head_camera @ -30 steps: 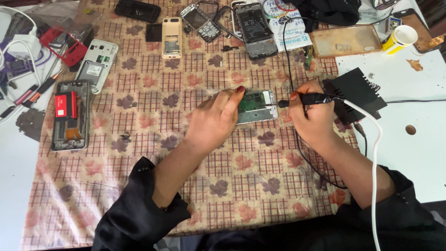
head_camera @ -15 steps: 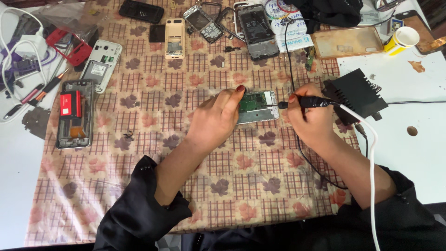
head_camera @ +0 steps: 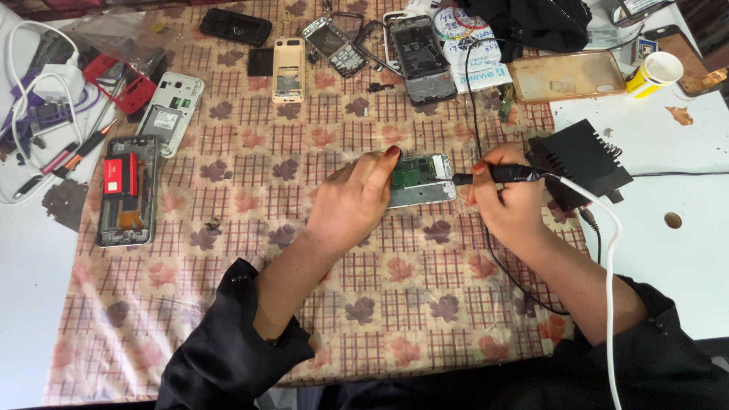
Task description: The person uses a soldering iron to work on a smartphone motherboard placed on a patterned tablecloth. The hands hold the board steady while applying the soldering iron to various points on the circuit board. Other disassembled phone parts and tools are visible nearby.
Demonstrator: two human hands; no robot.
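Little had shifted since a second before: both hands stayed put. The left hand [head_camera: 351, 199] pressed down on the opened phone [head_camera: 419, 181] lying between the 2 hands, while the right hand [head_camera: 507, 199] gripped a black soldering tool [head_camera: 503, 175], its tip at the phone's edge.

A single head-worn camera looks steeply down from above the person's chest, close over the white tabletop [head_camera: 687, 250] with its checked floral cloth [head_camera: 243, 250], both forearms entering from the bottom edge.

White table [head_camera: 683, 228] — checked cloth [head_camera: 250, 250]
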